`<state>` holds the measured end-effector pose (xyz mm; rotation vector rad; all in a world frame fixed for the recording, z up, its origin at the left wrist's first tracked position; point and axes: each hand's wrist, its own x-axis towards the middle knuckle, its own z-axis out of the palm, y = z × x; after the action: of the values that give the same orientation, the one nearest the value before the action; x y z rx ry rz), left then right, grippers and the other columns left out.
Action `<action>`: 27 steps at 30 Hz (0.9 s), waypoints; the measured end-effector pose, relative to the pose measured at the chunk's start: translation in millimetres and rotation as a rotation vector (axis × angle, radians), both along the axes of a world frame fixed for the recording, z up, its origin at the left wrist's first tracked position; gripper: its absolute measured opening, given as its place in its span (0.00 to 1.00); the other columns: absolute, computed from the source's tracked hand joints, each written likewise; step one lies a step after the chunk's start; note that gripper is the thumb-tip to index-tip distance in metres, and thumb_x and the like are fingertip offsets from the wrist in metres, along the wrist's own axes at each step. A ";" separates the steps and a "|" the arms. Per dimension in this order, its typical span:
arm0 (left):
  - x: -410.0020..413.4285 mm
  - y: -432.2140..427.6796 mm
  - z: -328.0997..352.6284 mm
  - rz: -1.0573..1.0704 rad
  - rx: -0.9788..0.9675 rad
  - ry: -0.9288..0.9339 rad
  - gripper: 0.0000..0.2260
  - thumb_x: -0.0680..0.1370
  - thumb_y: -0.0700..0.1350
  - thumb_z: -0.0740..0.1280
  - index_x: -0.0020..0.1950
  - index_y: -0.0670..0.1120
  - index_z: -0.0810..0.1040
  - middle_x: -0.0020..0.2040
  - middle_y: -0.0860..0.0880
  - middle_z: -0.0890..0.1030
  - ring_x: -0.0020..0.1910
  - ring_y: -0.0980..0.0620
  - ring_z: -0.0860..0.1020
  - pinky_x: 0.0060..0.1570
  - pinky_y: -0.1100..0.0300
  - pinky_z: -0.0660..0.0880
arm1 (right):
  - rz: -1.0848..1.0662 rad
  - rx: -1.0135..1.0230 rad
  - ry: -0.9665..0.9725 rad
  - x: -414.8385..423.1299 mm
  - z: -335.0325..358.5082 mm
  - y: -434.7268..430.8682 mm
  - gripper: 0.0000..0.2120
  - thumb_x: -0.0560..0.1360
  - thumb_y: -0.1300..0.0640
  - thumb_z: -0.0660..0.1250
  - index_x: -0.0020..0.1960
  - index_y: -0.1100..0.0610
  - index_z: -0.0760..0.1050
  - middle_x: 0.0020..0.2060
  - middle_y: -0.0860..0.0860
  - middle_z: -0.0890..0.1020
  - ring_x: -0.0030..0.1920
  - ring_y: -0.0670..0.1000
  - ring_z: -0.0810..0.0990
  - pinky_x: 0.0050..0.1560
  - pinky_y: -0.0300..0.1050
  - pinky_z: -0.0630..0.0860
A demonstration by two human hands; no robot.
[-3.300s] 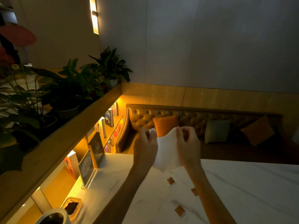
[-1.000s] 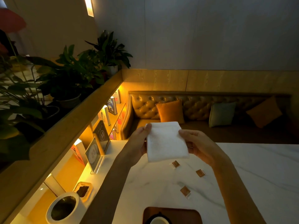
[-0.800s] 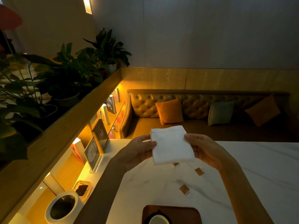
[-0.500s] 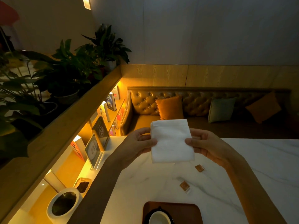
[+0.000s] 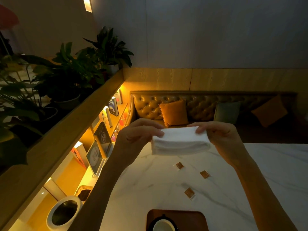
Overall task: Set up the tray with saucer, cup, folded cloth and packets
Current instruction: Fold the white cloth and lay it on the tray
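A white cloth (image 5: 180,141), folded into a low wide band, hangs in the air above the marble table (image 5: 266,172). My left hand (image 5: 138,135) pinches its left end and my right hand (image 5: 220,139) pinches its right end. Three small brown packets lie loose on the table below: one packet (image 5: 179,165), a second packet (image 5: 204,174), a third packet (image 5: 189,192). At the bottom edge sits a dark wooden tray (image 5: 193,219) with a white cup (image 5: 164,226) on a dark saucer (image 5: 155,221), both cut off by the frame.
Left of the table, a lit shelf holds books and an acrylic sign stand (image 5: 95,157). A white round bin (image 5: 64,212) stands at the lower left. Potted plants (image 5: 66,77) line the ledge above. A tufted sofa with cushions (image 5: 173,112) runs behind the table.
The cloth went from a flat upright rectangle to a shorter, thicker band as both hands folded it over. The view shifted down slightly, showing more of the tray and cup.
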<state>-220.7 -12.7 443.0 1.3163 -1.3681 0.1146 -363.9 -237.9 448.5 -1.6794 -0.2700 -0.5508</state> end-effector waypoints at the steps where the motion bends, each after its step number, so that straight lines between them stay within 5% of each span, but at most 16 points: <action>1: -0.4 1.4 1.5 0.014 -0.002 -0.063 0.08 0.80 0.46 0.62 0.53 0.44 0.78 0.55 0.45 0.77 0.58 0.53 0.77 0.53 0.60 0.79 | 0.005 -0.010 -0.024 -1.0 1.8 0.8 0.23 0.74 0.69 0.61 0.44 0.43 0.83 0.52 0.41 0.83 0.56 0.50 0.81 0.51 0.44 0.82; 6: -3.9 5.5 9.3 0.015 0.011 -0.196 0.07 0.80 0.46 0.63 0.54 0.46 0.79 0.57 0.44 0.75 0.59 0.46 0.77 0.53 0.51 0.80 | -0.015 -0.062 -0.087 -3.5 9.5 -0.2 0.25 0.74 0.70 0.58 0.43 0.42 0.82 0.53 0.40 0.82 0.56 0.48 0.81 0.46 0.39 0.81; 11: 0.0 7.3 7.8 -0.002 0.040 -0.200 0.09 0.77 0.36 0.62 0.54 0.46 0.78 0.57 0.44 0.76 0.60 0.46 0.76 0.53 0.52 0.80 | 0.060 -0.098 -0.072 -5.3 10.8 -6.8 0.27 0.75 0.73 0.57 0.44 0.42 0.82 0.55 0.41 0.81 0.58 0.51 0.79 0.46 0.41 0.82; 16: -3.0 4.0 2.5 -0.014 0.073 -0.057 0.14 0.78 0.31 0.54 0.50 0.44 0.76 0.59 0.46 0.75 0.62 0.53 0.76 0.52 0.62 0.78 | -0.025 -0.129 -0.085 -6.7 8.7 -4.5 0.25 0.73 0.72 0.63 0.42 0.40 0.81 0.51 0.40 0.81 0.56 0.51 0.80 0.43 0.41 0.82; 19: -9.3 -3.2 -5.3 0.032 0.092 0.123 0.15 0.77 0.30 0.54 0.48 0.46 0.76 0.56 0.49 0.77 0.57 0.60 0.77 0.45 0.67 0.78 | -0.103 -0.127 -0.060 -5.8 1.0 -1.8 0.32 0.75 0.76 0.57 0.41 0.38 0.81 0.48 0.37 0.81 0.53 0.47 0.81 0.41 0.38 0.82; 21: -16.1 -13.6 -16.0 0.078 0.119 0.336 0.10 0.81 0.40 0.56 0.53 0.52 0.75 0.54 0.51 0.80 0.53 0.58 0.80 0.41 0.65 0.79 | -0.145 -0.153 -0.031 -4.5 -6.8 -0.1 0.31 0.75 0.75 0.57 0.42 0.39 0.82 0.47 0.37 0.82 0.50 0.44 0.82 0.40 0.36 0.81; 22: -19.5 -18.9 -21.5 0.084 0.144 0.532 0.07 0.82 0.48 0.58 0.57 0.54 0.74 0.55 0.50 0.81 0.52 0.54 0.82 0.39 0.63 0.80 | -0.170 -0.172 -0.007 -4.0 -11.5 0.0 0.29 0.76 0.74 0.58 0.43 0.41 0.82 0.46 0.37 0.82 0.49 0.44 0.82 0.40 0.36 0.81; 25: -22.3 -27.3 -41.2 -0.055 0.350 1.258 0.20 0.78 0.62 0.56 0.61 0.51 0.73 0.58 0.44 0.79 0.51 0.45 0.83 0.39 0.53 0.82 | -0.214 -0.172 0.104 -2.7 -29.1 -1.8 0.18 0.77 0.72 0.60 0.46 0.51 0.80 0.47 0.44 0.82 0.48 0.46 0.83 0.39 0.38 0.82; 27: -23.7 -24.4 -58.3 -0.194 0.526 1.377 0.26 0.74 0.67 0.58 0.61 0.48 0.74 0.59 0.41 0.80 0.51 0.42 0.84 0.44 0.49 0.82 | -0.248 -0.121 0.185 -2.5 -40.9 -4.3 0.17 0.76 0.71 0.61 0.45 0.52 0.80 0.47 0.47 0.82 0.47 0.46 0.83 0.38 0.39 0.82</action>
<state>-244.3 -37.1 384.7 1.2036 -0.2905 -1.1486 -366.4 -242.2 407.5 -1.8814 0.0415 -0.5660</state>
